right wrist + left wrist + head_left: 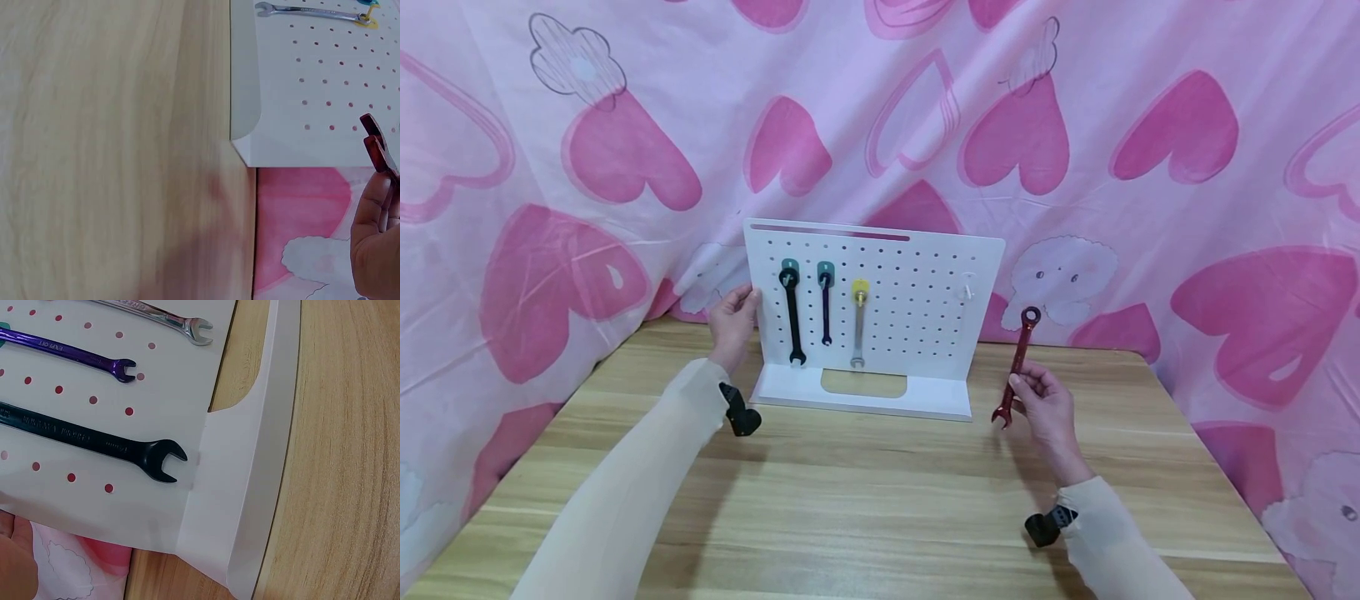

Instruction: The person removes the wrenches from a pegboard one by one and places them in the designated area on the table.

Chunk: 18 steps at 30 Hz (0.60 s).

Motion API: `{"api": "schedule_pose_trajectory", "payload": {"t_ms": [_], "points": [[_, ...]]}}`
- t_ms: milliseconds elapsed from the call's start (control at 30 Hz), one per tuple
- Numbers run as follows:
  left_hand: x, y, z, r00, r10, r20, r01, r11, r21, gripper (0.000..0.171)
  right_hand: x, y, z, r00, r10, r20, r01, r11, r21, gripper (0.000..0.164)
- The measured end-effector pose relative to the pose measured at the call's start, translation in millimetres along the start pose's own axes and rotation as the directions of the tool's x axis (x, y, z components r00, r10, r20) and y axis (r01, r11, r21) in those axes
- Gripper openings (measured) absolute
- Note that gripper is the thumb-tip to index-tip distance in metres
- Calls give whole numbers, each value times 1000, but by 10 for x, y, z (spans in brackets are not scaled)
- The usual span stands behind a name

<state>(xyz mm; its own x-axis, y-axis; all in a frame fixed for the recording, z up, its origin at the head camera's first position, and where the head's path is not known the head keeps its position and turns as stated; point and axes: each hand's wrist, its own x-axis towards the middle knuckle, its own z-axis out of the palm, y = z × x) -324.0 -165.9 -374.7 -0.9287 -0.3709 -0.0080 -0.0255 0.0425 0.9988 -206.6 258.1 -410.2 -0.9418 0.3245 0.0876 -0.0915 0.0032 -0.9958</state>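
Note:
A white pegboard (917,333) stands upright on its flat base. My left hand (732,325) holds the board's left edge; in the left wrist view only part of that hand (17,569) shows at the lower left corner. Right of the board, my right hand (1047,408) pinches a red combination wrench (1019,358), ring end up and open end down, above the table. In the right wrist view the wrench's open jaw is seen near the board. Hanging on the board are a black wrench (793,317), a purple wrench (826,312) and a silver wrench (859,333).
Teal tags and a yellow tag (861,287) sit behind the hung wrenches. A clear hook (967,292) is at the board's upper right, with nothing on it. The wooden table (865,500) meets a pink heart-patterned curtain (850,125) behind.

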Motion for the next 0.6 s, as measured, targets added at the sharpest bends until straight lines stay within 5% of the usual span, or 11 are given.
{"api": "schedule_pose_trajectory", "payload": {"t_ms": [267, 600], "points": [[-2, 4, 1, 1000, -5, 4, 5, 1000, 6, 40, 357, 573, -300, 999, -37, 32, 37, 999, -2, 52], [-10, 16, 0, 1000, -13, 1, 13, 1000, 10, 41, 85, 123, -176, 995, 96, 0, -96, 990, -108, 19]]}}
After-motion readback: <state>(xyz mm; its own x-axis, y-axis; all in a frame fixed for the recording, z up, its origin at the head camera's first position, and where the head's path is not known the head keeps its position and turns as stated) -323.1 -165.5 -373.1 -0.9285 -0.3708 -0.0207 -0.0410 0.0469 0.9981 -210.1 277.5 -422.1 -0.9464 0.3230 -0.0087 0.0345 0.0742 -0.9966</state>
